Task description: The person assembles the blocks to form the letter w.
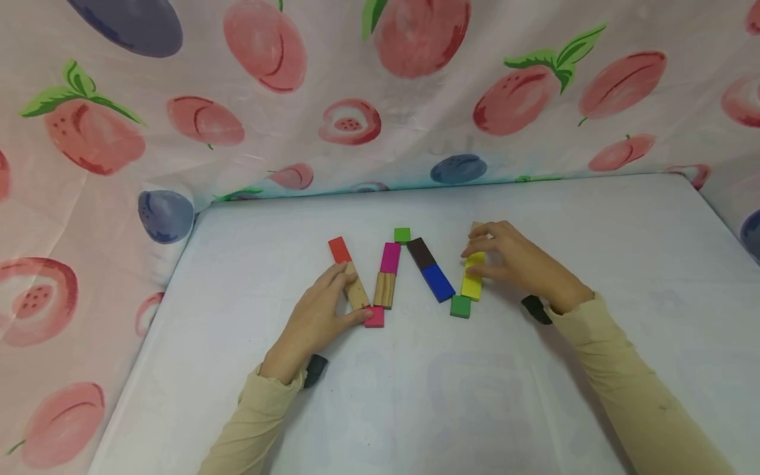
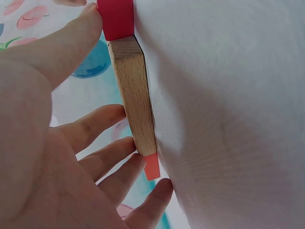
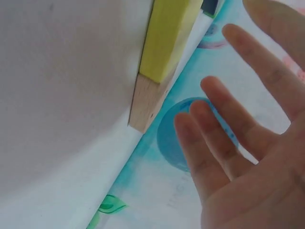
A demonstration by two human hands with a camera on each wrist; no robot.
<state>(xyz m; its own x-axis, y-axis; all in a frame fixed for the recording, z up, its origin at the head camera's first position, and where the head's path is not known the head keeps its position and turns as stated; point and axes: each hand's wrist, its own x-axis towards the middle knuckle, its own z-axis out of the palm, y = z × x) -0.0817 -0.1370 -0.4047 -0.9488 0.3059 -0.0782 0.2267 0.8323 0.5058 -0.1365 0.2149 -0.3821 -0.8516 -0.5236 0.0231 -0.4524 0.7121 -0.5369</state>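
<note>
Small coloured wooden blocks form a zigzag on the white table. With its thumb my left hand (image 1: 309, 323) touches the pinkish-red block (image 1: 375, 319). Its other fingers rest along the plain wood block (image 2: 133, 95), which meets an orange-red block (image 1: 339, 249). My right hand (image 1: 528, 267) hovers beside the yellow block (image 1: 472, 286), fingers spread; in the right wrist view they are apart from it. A pale wood block (image 3: 146, 102) adjoins the yellow one's far end. The lower green block (image 1: 460, 307) sits at its near end.
Between the hands lie a magenta block (image 1: 390, 257), a striped wood block (image 1: 384, 291), a small green block (image 1: 402, 235), a dark brown block (image 1: 420, 253) and a blue block (image 1: 438, 284). A fruit-patterned cloth (image 1: 415, 145) hangs behind the white table (image 1: 415, 396).
</note>
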